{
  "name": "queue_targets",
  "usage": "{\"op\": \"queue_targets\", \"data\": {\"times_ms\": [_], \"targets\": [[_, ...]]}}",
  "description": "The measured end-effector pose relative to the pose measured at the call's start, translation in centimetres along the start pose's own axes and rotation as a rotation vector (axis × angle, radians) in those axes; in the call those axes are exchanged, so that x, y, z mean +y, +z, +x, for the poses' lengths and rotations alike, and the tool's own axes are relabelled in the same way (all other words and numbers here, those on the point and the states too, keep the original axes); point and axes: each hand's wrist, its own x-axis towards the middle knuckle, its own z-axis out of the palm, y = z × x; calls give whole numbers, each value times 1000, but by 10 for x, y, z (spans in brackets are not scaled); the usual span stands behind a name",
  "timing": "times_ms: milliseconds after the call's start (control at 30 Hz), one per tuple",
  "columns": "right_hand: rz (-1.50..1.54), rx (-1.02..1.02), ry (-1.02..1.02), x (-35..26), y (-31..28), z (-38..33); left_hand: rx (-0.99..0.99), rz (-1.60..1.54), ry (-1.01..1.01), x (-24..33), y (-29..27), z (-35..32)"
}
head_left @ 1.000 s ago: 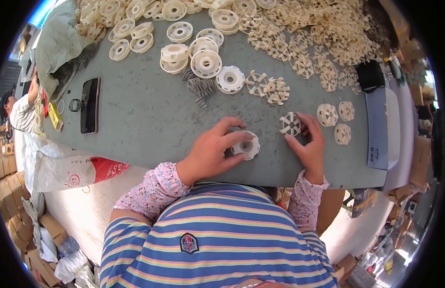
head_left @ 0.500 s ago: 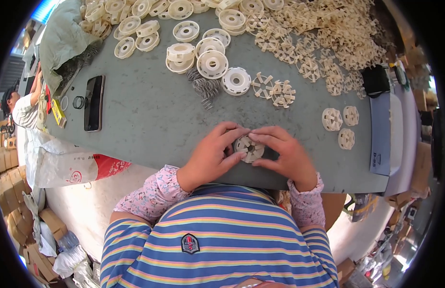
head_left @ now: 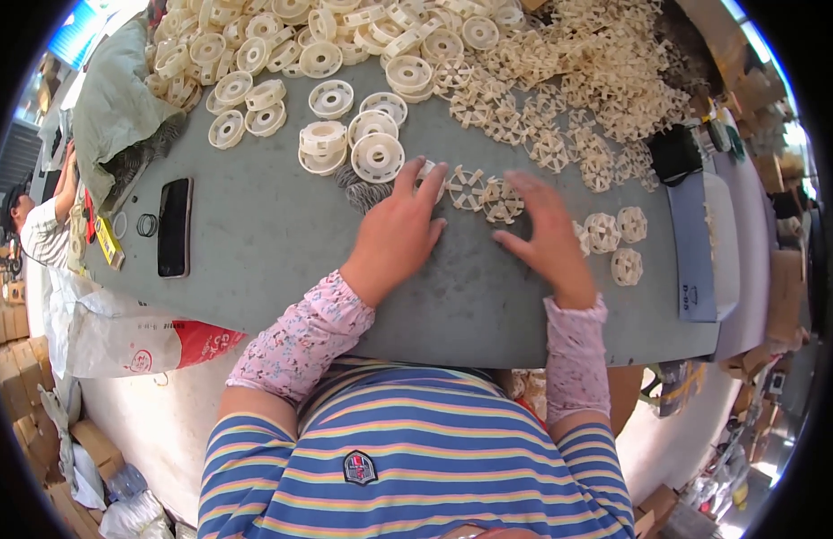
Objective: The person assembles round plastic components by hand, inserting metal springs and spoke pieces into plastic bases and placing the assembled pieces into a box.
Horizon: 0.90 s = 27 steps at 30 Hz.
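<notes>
My left hand (head_left: 394,235) reaches over the table, fingers apart, its fingertips at a white plastic ring (head_left: 432,177) that they partly cover. Whether they touch the ring I cannot tell. Just left of those fingers lie dark coil springs (head_left: 367,191), partly hidden. My right hand (head_left: 551,241) is open, thumb and fingers spread beside a cream spoked plastic piece (head_left: 504,201). Another spoked piece (head_left: 466,189) lies between the two hands. To the right of my right hand sit several round assembled pieces (head_left: 602,233), one partly hidden behind the hand.
Cream plastic rings (head_left: 319,59) are heaped at the back, with spoked pieces (head_left: 605,63) piled at the back right. A phone (head_left: 175,227), a yellow box (head_left: 109,242) and a grey cloth (head_left: 120,103) lie left. A blue-grey box (head_left: 692,251) stands at the right edge.
Both hands have moved forward and apart, away from the round piece held near the table's front edge. That piece is gone from there; another now shows beside the group at right.
</notes>
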Motion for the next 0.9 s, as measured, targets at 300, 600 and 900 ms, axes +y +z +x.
{"op": "queue_targets", "data": {"times_ms": [300,600,900], "targets": [[920,-389,593,26,-9,-17,-263,-72,-20,20,-13,-42],[106,-290,500,11,-25,-22,-197,-193,10,17,-7,-59],[43,-149,405,27,-17,-29,-236,-216,15,14,-5,-54]]}}
